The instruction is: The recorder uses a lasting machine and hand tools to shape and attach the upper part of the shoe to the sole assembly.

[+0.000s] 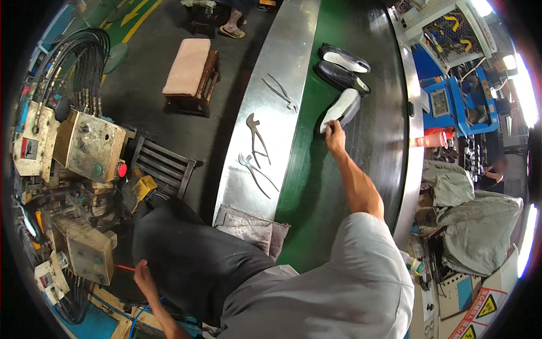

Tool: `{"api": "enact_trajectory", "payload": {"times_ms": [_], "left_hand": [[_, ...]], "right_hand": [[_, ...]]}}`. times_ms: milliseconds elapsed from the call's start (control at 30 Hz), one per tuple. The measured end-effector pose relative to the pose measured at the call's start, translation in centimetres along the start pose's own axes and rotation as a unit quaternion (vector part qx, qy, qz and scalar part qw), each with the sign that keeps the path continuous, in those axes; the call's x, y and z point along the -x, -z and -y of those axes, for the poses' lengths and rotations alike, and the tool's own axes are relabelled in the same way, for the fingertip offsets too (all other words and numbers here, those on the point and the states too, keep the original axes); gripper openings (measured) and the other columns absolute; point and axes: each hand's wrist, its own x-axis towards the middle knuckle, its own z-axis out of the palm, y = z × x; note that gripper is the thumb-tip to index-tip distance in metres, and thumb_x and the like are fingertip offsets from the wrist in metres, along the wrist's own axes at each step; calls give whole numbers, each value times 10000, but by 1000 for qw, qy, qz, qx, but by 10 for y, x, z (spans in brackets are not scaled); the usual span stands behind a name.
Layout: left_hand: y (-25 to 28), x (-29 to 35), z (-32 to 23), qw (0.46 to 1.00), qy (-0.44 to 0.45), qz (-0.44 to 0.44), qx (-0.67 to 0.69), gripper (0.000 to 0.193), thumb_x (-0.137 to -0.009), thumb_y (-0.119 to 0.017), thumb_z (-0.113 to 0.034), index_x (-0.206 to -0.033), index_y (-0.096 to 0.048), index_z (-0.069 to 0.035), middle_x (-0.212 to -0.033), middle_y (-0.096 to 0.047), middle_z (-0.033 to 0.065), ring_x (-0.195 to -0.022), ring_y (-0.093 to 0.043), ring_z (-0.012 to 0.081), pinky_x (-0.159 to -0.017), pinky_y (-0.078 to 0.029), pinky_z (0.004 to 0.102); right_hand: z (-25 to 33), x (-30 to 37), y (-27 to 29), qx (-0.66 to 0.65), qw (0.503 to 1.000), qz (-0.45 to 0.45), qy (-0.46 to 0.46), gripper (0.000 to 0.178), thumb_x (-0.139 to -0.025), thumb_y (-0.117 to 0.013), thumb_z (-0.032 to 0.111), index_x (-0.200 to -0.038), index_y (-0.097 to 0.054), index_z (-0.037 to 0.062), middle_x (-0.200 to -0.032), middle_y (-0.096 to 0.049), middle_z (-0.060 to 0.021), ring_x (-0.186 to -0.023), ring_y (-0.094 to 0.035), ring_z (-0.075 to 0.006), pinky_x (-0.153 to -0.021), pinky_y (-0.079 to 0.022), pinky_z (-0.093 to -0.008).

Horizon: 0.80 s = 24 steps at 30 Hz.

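On the green conveyor belt [299,186], my right hand [335,138] reaches forward with its fingers closed on the near end of a dark shoe [343,107] that shows a long white face. Just beyond it on the belt lie two more black shoes, one [339,77] touching or nearly touching the other [345,59], which also shows white. Low at the left, beside my dark-clad leg, my left hand [145,278] has its fingers curled. A thin red stick [124,267] juts from it toward the machine; its held end is hidden.
Lasting pincers [257,141], a second pair [257,175] and a third tool [282,93] lie on the metal ledge [240,175]. A cushion [248,229] sits at its near end. Machine boxes with buttons [90,147] stand left; a padded stool [189,68] stands beyond.
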Motion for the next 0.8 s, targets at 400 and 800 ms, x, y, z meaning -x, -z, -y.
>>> {"api": "enact_trajectory", "payload": {"times_ms": [400,800], "left_hand": [[-69,-30,-134,983,-157,92,16,313,-1059,-568,43,-1352,-678,36,-1304,-692,164,-1234,-694,273,-1061,-547,357],[-190,37,-251,834,-136,289,449,895,-1017,-781,-270,-1700,-262,-16,-1640,-436,240,-1471,-496,317,-1156,-488,440]], "right_hand": [[94,240,24,140,955,142,-218,1198,-863,-825,410,-1743,-69,109,-1505,-530,-372,-1338,-590,-556,-1105,-519,-581],[312,303,24,-517,793,272,-172,509,-1132,-610,348,-1457,-560,-41,-1215,-643,-35,-1089,-578,-149,-984,-494,-324]]}}
